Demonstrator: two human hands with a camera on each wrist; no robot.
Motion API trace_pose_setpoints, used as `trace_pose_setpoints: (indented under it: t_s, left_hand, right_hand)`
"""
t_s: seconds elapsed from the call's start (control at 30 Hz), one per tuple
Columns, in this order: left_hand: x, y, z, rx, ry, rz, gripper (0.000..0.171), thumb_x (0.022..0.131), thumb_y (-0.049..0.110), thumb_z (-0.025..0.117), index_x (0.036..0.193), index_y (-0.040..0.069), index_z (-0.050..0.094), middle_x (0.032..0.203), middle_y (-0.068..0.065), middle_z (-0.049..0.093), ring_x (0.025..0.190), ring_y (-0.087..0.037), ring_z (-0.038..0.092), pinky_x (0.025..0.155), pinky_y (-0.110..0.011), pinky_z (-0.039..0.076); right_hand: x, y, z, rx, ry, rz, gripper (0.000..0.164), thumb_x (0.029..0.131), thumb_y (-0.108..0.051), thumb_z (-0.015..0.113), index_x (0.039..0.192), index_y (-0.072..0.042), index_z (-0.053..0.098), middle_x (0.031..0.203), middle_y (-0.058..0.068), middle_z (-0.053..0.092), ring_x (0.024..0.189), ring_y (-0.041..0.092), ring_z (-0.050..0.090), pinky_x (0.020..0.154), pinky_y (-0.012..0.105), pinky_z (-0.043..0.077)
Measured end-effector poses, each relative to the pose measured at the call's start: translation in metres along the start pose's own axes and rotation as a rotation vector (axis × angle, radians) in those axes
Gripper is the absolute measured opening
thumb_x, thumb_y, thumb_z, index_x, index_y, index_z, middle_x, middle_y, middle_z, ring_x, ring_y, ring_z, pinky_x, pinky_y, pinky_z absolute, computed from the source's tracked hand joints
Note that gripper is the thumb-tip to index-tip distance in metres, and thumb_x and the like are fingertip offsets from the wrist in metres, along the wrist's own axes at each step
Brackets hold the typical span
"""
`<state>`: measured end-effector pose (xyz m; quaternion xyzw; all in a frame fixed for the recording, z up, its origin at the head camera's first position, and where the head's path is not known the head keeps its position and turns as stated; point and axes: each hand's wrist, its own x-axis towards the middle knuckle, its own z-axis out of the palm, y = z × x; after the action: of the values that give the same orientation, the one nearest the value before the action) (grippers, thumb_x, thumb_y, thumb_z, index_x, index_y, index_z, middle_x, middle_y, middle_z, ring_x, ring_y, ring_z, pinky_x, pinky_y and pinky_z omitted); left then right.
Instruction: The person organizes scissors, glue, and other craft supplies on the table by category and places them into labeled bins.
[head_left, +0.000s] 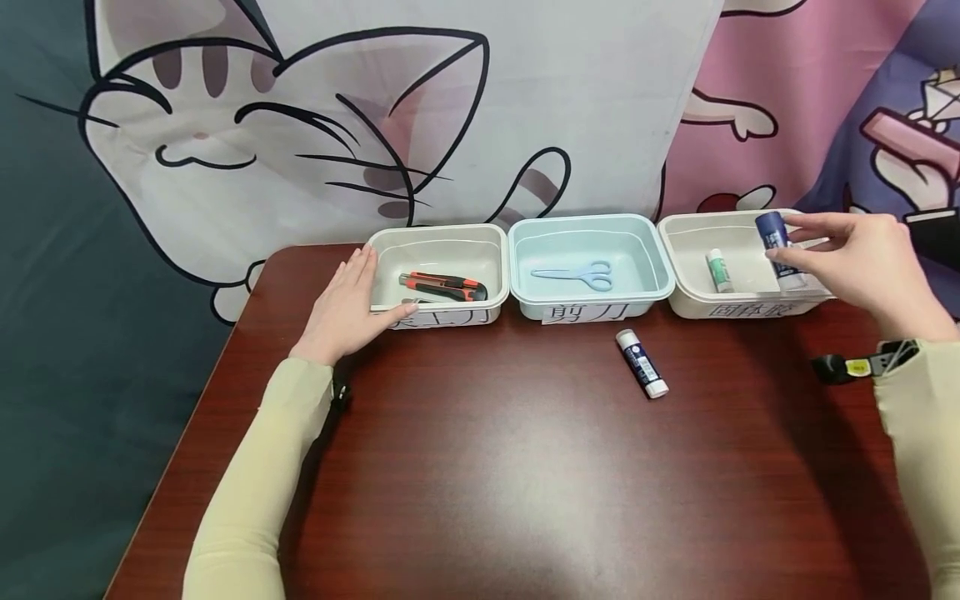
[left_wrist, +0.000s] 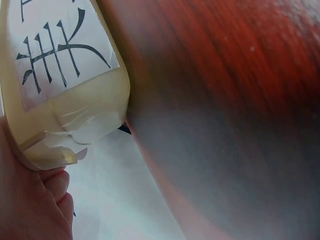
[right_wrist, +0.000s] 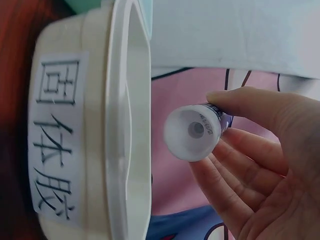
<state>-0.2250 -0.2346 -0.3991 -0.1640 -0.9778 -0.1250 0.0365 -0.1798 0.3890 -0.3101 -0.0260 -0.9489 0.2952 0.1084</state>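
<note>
Above the right cream bin (head_left: 682,300), my right hand (head_left: 862,258) pinches a blue glue stick (head_left: 772,232) between thumb and fingers. The right wrist view shows the white base of that glue stick (right_wrist: 192,132) facing the camera, beside the labelled bin wall (right_wrist: 95,125). A small green-and-white glue stick (head_left: 718,271) lies in the same bin. At the far left, my left hand (head_left: 345,304) rests along the side of the left cream bin (head_left: 498,312), fingers straight and thumb at its front rim. In the left wrist view, part of this hand (left_wrist: 37,205) touches the bin's end.
The left bin holds red-and-black utility knives (head_left: 446,286). Light-blue scissors (head_left: 577,273) lie in the middle blue bin (head_left: 528,307). Another dark-blue glue stick (head_left: 641,363) with white ends lies on the brown table (head_left: 480,467) before the bins. A cat-patterned cloth (head_left: 600,83) hangs behind.
</note>
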Motion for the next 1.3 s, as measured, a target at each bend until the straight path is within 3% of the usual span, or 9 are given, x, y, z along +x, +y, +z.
trace_pose_setpoints:
  t_s: [0.27, 0.6, 0.73, 0.8, 0.87, 0.93, 1.17, 1.23, 1.3]
  left_hand:
    - [0.0, -0.002, 0.001, -0.006, 0.002, -0.004, 0.117, 0.088, 0.082, 0.049, 0.162, 0.001, 0.009, 0.169, -0.011, 0.007, 0.155, -0.024, 0.003, 0.124, -0.035, 0.001]
    - [-0.001, -0.001, -0.001, -0.001, 0.001, -0.011, 0.117, 0.088, 0.082, 0.049, 0.162, -0.001, 0.01, 0.169, -0.014, 0.008, 0.155, -0.026, 0.004, 0.124, -0.039, 0.003]
    - [-0.002, 0.0, -0.001, -0.004, -0.001, -0.01, 0.118, 0.087, 0.082, 0.049, 0.162, -0.001, 0.01, 0.169, -0.013, 0.008, 0.155, -0.025, 0.004, 0.124, -0.038, 0.002]
    - [-0.002, 0.001, -0.002, -0.001, -0.003, -0.011, 0.118, 0.087, 0.083, 0.048, 0.162, -0.001, 0.01, 0.169, -0.013, 0.008, 0.155, -0.025, 0.004, 0.124, -0.038, 0.003]
    - [-0.002, 0.001, -0.001, 0.002, -0.006, -0.009, 0.118, 0.087, 0.083, 0.048, 0.162, -0.001, 0.011, 0.169, -0.013, 0.008, 0.155, -0.026, 0.004, 0.124, -0.038, 0.003]
    - [-0.001, 0.002, -0.001, 0.005, -0.006, -0.009, 0.118, 0.087, 0.083, 0.048, 0.161, -0.001, 0.011, 0.168, -0.014, 0.008, 0.155, -0.026, 0.004, 0.124, -0.038, 0.002]
    - [0.0, 0.002, -0.002, 0.011, -0.001, -0.003, 0.118, 0.088, 0.082, 0.049, 0.161, -0.003, 0.012, 0.168, -0.015, 0.01, 0.155, -0.027, 0.005, 0.124, -0.042, 0.006]
    - [-0.001, 0.002, -0.002, 0.009, -0.002, -0.002, 0.118, 0.088, 0.082, 0.049, 0.161, -0.002, 0.012, 0.168, -0.016, 0.01, 0.155, -0.027, 0.006, 0.124, -0.041, 0.006]
    - [-0.001, 0.002, -0.002, 0.004, -0.004, -0.003, 0.117, 0.088, 0.081, 0.049, 0.161, -0.002, 0.012, 0.168, -0.015, 0.01, 0.155, -0.027, 0.006, 0.124, -0.04, 0.004]
  right_hand:
    - [0.026, 0.011, 0.0, -0.009, -0.056, 0.114, 0.066, 0.087, -0.038, 0.081, 0.137, 0.0, 0.063, 0.07, -0.042, 0.053, 0.066, -0.018, 0.05, 0.053, 0.015, 0.042]
    - [0.043, 0.03, 0.013, -0.005, -0.129, 0.117, 0.069, 0.088, -0.044, 0.08, 0.137, 0.001, 0.063, 0.072, -0.029, 0.067, 0.072, -0.014, 0.051, 0.06, 0.017, 0.041]
    - [0.042, 0.037, 0.019, -0.029, -0.146, 0.099, 0.065, 0.092, -0.043, 0.075, 0.136, 0.004, 0.062, 0.082, -0.009, 0.076, 0.106, 0.014, 0.06, 0.082, 0.024, 0.039]
    - [0.041, 0.039, 0.022, -0.052, -0.148, 0.078, 0.062, 0.095, -0.041, 0.072, 0.134, 0.006, 0.062, 0.091, 0.006, 0.077, 0.122, 0.034, 0.053, 0.098, 0.036, 0.036]
    - [0.039, 0.041, 0.024, -0.065, -0.148, 0.064, 0.061, 0.096, -0.04, 0.069, 0.132, 0.008, 0.062, 0.099, 0.019, 0.074, 0.128, 0.05, 0.046, 0.108, 0.052, 0.028]
    - [0.037, 0.041, 0.025, -0.077, -0.145, 0.056, 0.061, 0.096, -0.041, 0.069, 0.131, 0.009, 0.063, 0.104, 0.025, 0.071, 0.126, 0.052, 0.046, 0.11, 0.06, 0.027]
    - [0.032, 0.036, 0.023, -0.066, -0.154, 0.076, 0.066, 0.096, -0.047, 0.069, 0.134, 0.006, 0.062, 0.107, 0.023, 0.072, 0.125, 0.047, 0.049, 0.107, 0.055, 0.034]
    - [0.029, 0.033, 0.022, -0.059, -0.144, 0.065, 0.065, 0.095, -0.047, 0.07, 0.133, 0.005, 0.064, 0.103, 0.02, 0.074, 0.113, 0.022, 0.06, 0.109, 0.053, 0.033]
    - [0.027, 0.03, 0.022, -0.046, -0.125, 0.037, 0.062, 0.094, -0.045, 0.071, 0.13, 0.005, 0.066, 0.096, 0.015, 0.076, 0.096, -0.003, 0.06, 0.111, 0.05, 0.031]
